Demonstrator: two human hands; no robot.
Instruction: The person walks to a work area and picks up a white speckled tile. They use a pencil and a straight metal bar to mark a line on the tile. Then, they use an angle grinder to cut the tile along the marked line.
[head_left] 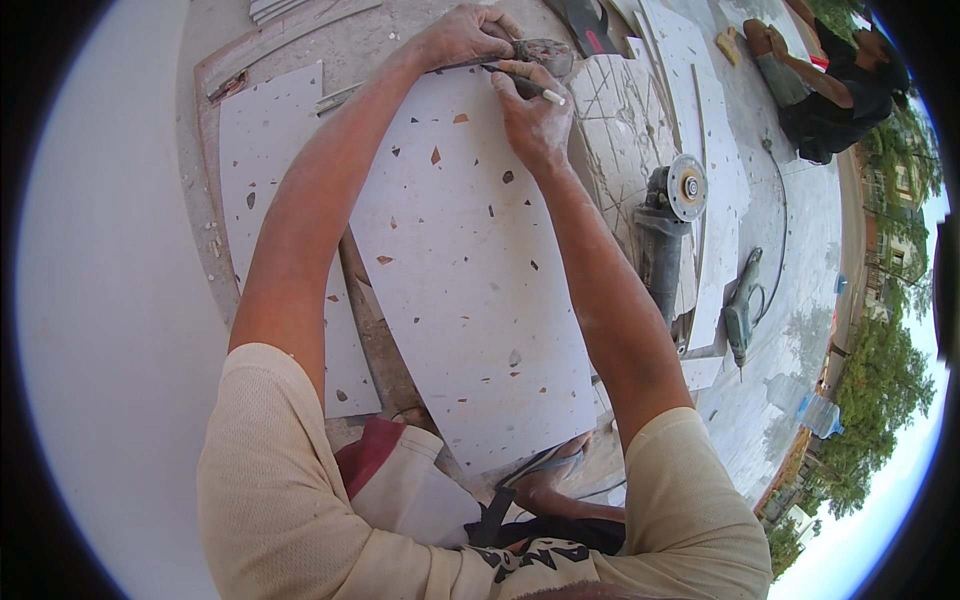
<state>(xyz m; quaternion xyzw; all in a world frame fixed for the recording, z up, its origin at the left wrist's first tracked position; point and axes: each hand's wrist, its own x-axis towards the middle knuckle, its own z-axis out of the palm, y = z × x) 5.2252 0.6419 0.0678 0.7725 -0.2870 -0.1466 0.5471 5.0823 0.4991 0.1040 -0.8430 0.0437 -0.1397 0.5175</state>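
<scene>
A long white terrazzo-look slab [470, 260] with brown and grey chips lies in front of me. At its far edge, my left hand [465, 38] is closed, fingers pinched against what looks like a dusty tape measure [545, 56]. A thin strip [340, 98], perhaps its blade, runs left under my left wrist. My right hand [540, 122] grips a dark marker pen [552, 97] with a white end, low over the same edge. The pen's tip is hidden by my fingers, so contact with the slab cannot be made out.
A second speckled slab [270, 180] lies left, beside a white wall [100, 300]. To the right are a scored pale board [625, 130], an angle grinder [662, 240] and a corded green drill [742, 305]. Another person [835, 95] sits far right, near a water bottle [820, 415].
</scene>
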